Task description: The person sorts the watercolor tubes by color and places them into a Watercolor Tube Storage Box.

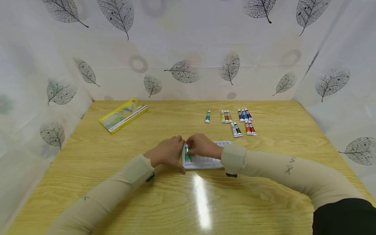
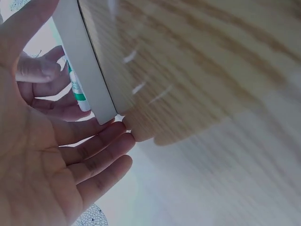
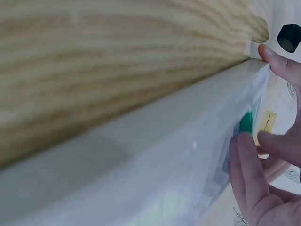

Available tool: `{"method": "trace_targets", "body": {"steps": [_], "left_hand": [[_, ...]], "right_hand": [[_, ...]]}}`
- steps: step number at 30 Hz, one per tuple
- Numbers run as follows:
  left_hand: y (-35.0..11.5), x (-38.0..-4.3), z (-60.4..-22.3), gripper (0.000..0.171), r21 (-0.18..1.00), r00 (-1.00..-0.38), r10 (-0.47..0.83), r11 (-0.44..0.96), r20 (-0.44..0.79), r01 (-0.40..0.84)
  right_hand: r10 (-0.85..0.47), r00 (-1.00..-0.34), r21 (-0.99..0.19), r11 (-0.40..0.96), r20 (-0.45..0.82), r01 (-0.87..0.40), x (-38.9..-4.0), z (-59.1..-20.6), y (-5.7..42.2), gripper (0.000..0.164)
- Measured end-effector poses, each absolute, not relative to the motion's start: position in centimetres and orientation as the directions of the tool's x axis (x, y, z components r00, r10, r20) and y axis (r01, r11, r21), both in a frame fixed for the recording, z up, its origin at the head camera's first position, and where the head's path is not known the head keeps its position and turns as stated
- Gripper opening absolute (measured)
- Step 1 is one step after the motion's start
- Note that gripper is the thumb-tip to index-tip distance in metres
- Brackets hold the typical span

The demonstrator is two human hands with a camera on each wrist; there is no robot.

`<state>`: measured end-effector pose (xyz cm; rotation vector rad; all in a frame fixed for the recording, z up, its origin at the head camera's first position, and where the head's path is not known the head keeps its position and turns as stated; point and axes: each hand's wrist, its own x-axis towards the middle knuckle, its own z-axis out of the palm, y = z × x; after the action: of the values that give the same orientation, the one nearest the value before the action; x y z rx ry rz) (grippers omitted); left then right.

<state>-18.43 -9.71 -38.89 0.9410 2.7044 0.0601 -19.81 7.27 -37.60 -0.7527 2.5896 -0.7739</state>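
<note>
A white plastic tray [image 1: 205,165] with slots lies on the table in front of me. My left hand [image 1: 168,151] spans its left end, thumb at the near corner and fingers at the far corner. In the left wrist view those fingers are nearly straight against the tray's edge [image 2: 89,61]. My right hand [image 1: 203,146] pinches a green paint tube [image 1: 187,155] at the leftmost slot, and the tube lies lengthwise along it. The tube's green part [image 3: 246,122] shows by the right fingertips in the right wrist view. The right hand and wrist hide part of the tray.
Behind the tray stand apart a single green tube [image 1: 207,117], several yellow-to-brown tubes [image 1: 226,117], blue tubes [image 1: 243,116], a grey and black pair [image 1: 236,130] and a red pair [image 1: 250,128]. A yellow box [image 1: 123,116] lies back left. A leaf-patterned curtain [image 1: 188,42] surrounds the table.
</note>
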Motion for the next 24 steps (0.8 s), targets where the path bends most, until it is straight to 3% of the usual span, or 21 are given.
{"method": "trace_targets", "body": {"steps": [2,5,8,11,17,24], "left_hand": [[-9.6,-18.5,-38.8,0.106,0.134,-0.750,0.610,0.791,-0.257,0.597],[-9.5,-18.5,-38.7,0.105,0.144,-0.747,0.608,0.792,-0.267,0.593],[-9.6,-18.5,-38.7,0.105,0.150,-0.749,0.606,0.794,-0.266,0.589],[-9.7,-18.5,-38.9,0.106,0.161,-0.748,0.611,0.791,-0.259,0.591],[-10.1,-18.4,-39.2,0.104,0.202,-0.734,0.635,0.772,-0.240,0.602],[-10.3,-18.4,-39.3,0.103,0.222,-0.729,0.641,0.767,-0.241,0.602]], "right_hand": [[-0.627,-0.764,-0.573,0.686,-0.152,-0.449,-19.9,-37.4,7.6,0.032],[-0.754,-0.647,-0.481,0.611,-0.113,-0.628,-20.1,-37.3,8.1,0.028],[-0.875,-0.480,-0.279,0.477,-0.061,-0.833,-20.5,-37.2,8.5,0.024],[-0.945,-0.324,-0.061,0.326,-0.036,-0.943,-20.9,-37.3,8.8,0.023],[-0.996,-0.058,0.288,0.036,-0.068,-0.957,-21.5,-37.7,9.3,0.031],[-0.996,0.059,0.434,-0.085,-0.073,-0.897,-22.0,-38.0,9.0,0.029]]}}
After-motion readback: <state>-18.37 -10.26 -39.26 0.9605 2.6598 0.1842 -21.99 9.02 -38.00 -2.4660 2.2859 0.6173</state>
